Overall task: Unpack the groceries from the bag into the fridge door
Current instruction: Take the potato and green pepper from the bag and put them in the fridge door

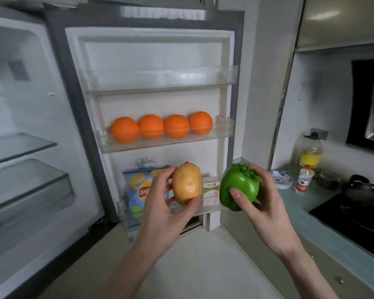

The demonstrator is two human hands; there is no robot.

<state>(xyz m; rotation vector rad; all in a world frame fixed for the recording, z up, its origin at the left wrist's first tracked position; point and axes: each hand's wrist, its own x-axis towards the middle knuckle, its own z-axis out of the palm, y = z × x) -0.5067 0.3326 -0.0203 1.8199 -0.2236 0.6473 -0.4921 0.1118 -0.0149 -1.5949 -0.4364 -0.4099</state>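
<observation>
The fridge door [151,61] is open straight ahead of both hands. Its bottom shelf [212,209], just behind them, already has a Lay's chip bag [136,190] and a small carton [211,190] with print too small to read. The right hand [266,203] wraps a green pepper [240,186], stem up. The left hand [160,203] grips a mango [187,184], long axis upright and closer to that shelf's free middle.

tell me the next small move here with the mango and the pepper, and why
Probably lift the mango in the left hand to the top door shelf, which looks bare. The middle shelf holds four oranges; chips and a carton fill the bottom. The right hand keeps the green pepper.
</observation>
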